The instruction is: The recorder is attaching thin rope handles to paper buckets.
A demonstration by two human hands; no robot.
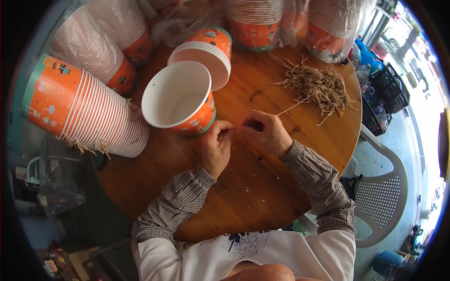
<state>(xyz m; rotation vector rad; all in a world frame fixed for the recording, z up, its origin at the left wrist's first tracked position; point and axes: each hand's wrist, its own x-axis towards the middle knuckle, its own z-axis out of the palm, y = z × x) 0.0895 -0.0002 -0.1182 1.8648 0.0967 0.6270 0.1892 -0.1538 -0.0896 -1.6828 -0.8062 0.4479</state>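
Observation:
My left hand [218,147] is closed in a pinch, its fingertips almost meeting those of the other hand; what lies between them is too small to make out. My right hand [269,133] is also closed, on a thin tan string [289,109] that runs back to a tangled pile of strings [323,86] at the right. Just beyond my left hand a white-lined orange paper bucket [194,122] stands upright, its mouth tilted toward me in view. A small dark hole shows near its rim. Behind it, a short stack of similar buckets [218,40] lies on its side.
A long stack of nested buckets [101,112] lies at the left with strings hanging from it. More stacks in clear plastic [255,23] line the far side of the round wooden table [234,196]. To the right are a grey plastic chair [382,187] and black crates [391,86].

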